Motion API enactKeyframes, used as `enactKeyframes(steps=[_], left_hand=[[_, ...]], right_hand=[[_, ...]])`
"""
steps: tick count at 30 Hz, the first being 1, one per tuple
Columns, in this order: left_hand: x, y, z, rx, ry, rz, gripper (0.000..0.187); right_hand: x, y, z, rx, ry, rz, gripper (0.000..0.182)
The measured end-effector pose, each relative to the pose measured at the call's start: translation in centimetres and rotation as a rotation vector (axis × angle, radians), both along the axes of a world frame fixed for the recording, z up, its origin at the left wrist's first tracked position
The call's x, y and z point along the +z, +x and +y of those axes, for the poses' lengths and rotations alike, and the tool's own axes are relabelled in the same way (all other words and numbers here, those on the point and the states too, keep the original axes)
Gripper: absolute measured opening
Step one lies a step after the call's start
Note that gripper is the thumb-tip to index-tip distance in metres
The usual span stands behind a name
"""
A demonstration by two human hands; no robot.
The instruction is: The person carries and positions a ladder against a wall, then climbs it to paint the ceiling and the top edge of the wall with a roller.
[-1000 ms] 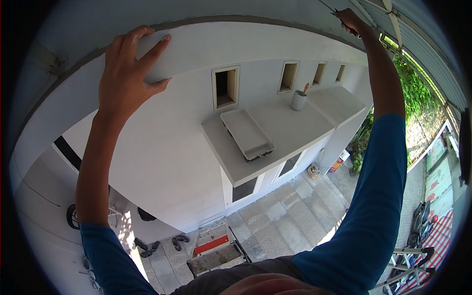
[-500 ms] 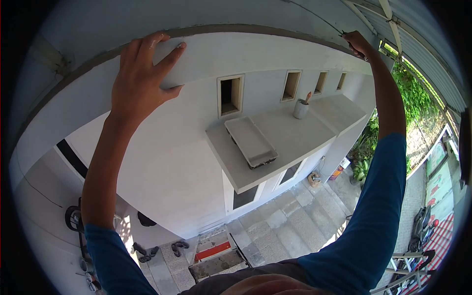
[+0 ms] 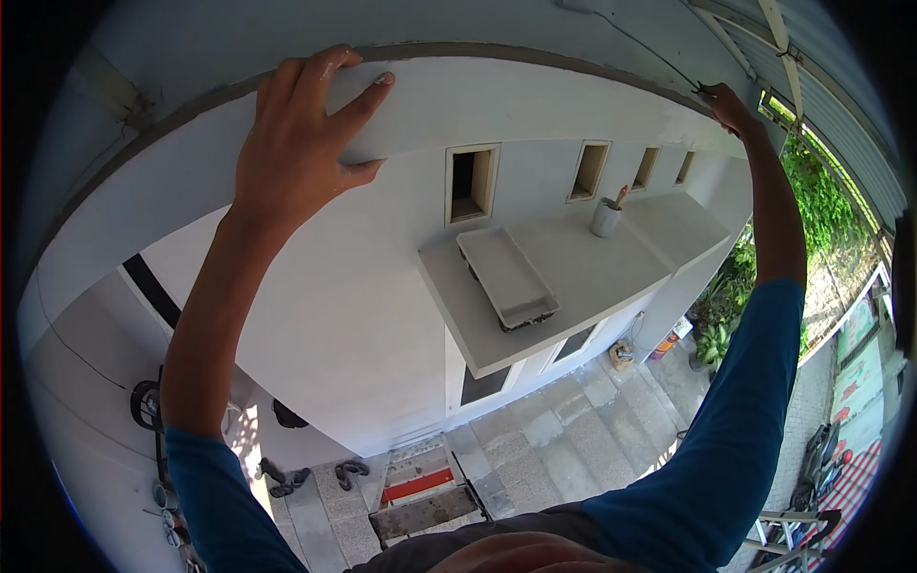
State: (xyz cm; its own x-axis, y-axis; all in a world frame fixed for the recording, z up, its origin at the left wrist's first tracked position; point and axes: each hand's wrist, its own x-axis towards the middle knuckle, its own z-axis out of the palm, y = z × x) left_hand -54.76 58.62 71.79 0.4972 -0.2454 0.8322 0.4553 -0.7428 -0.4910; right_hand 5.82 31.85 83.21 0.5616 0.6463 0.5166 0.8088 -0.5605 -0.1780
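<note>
My left hand (image 3: 301, 143) is raised at upper left with its fingers spread, against the upper white wall face; the fingertips reach the grey-brown edge strip (image 3: 497, 53). White specks dot its fingers. At upper right, my right hand (image 3: 734, 110) is closed round the dark handle of a paint roller. The roller's thin metal rod (image 3: 650, 50) runs up and left to its head (image 3: 576, 6), partly cut off at the top of the view. Below, a white-coated paint tray (image 3: 506, 277) lies on a projecting ledge (image 3: 597, 272). Behind it stands a pale cup (image 3: 606, 218) with a brush (image 3: 621, 196) in it.
Several small openings (image 3: 471, 186) line the wall behind the ledge. Far below are paving (image 3: 564, 411), sandals (image 3: 351, 472) and a red strip (image 3: 417, 485). A metal ladder or frame (image 3: 788, 535) is at lower right, with roof beams (image 3: 778, 38) at upper right.
The whole view has shifted slightly, so the ledge, tray and cup appear further right. My right hand and the roller have moved a little right and down in view. My left hand stays spread.
</note>
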Motion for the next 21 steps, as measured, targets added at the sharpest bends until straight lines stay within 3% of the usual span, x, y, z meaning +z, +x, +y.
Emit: enactKeyframes(steps=[5, 10, 15, 19, 21], left_hand=[[0.0, -0.1, 0.4, 0.001, -0.003, 0.019, 0.085], [0.0, 0.0, 0.3, -0.009, 0.013, 0.002, 0.08], [-0.1, -0.1, 0.1, -0.027, 0.035, -0.015, 0.076], [-0.2, 0.0, 0.1, -0.021, 0.032, -0.017, 0.076], [-0.1, -0.1, 0.1, -0.031, 0.029, -0.013, 0.076]], right_hand=[[-0.6, -1.8, -1.7, -0.039, -0.097, 0.033, 0.031], [3.6, 0.0, 2.7, -0.074, 0.079, -0.031, 0.033], [8.1, -5.5, 8.6, -0.025, 0.294, 0.032, 0.045], [5.7, -4.6, 8.4, -0.066, 0.254, 0.064, 0.039], [2.9, -3.9, 5.4, 0.061, 0.16, 0.035, 0.033]])
